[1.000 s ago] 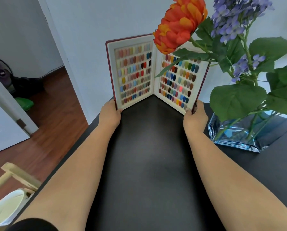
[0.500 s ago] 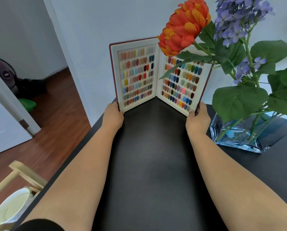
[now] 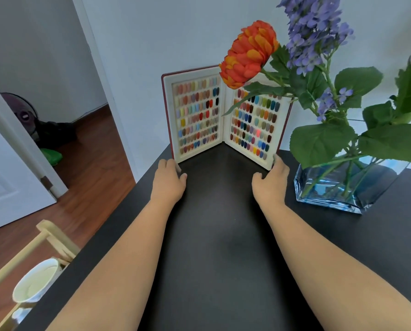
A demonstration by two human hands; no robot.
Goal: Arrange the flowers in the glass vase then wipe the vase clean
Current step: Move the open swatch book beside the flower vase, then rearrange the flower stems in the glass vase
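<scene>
**Hands at swatch book, vase off to the right**

Table, black, w/ bare top between the forearms; its left edge drops to wood floor. Swatch book stands open in a V at the far edge by the wall. Glass vase sits just right of the right hand, apart from it, holding the orange flower, purple flowers and leafy stems. Left hand rests at the book's left bottom corner, fingers loosely bent; right-hand fingertips touch the right cover's edge, gripping nothing. White cup sits low left, off the table.
</scene>
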